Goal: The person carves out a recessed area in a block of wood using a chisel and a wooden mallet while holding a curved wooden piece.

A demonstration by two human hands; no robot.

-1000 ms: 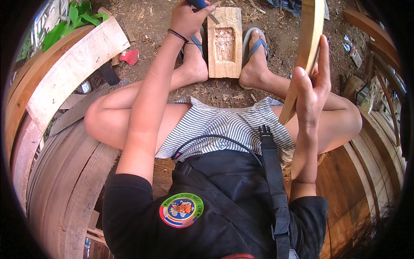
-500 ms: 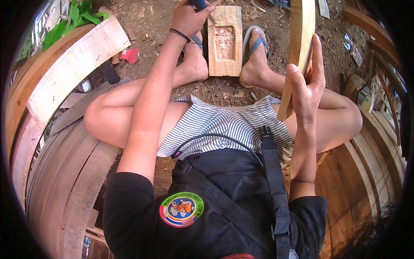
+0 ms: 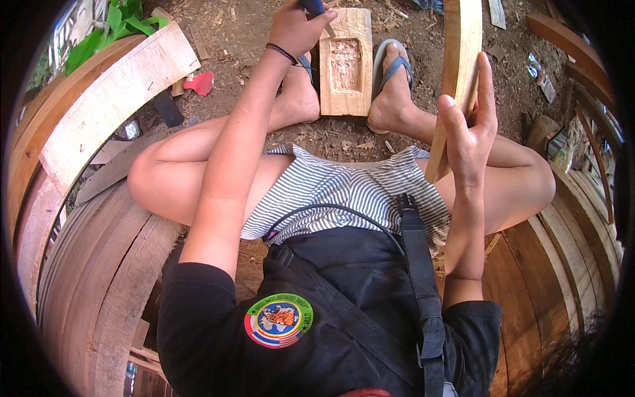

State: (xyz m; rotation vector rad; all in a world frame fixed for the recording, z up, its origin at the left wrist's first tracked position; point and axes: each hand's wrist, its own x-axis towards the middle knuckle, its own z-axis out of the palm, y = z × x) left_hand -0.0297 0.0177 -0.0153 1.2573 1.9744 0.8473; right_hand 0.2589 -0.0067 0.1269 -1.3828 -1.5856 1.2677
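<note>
Head cam: I'm watching the long wooden slat (image 3: 458,73) swinging more upright vs. 1 s ago, right hand (image 3: 471,135) gripping it. Carved wood block (image 3: 345,61) is lying btwn the feet; left hand (image 3: 296,28) is closed on a dark tool handle (image 3: 312,6), working position unchanged.

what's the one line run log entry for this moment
left hand: grips dark tool handle by carved wood block | right hand: holds wooden slat
</note>
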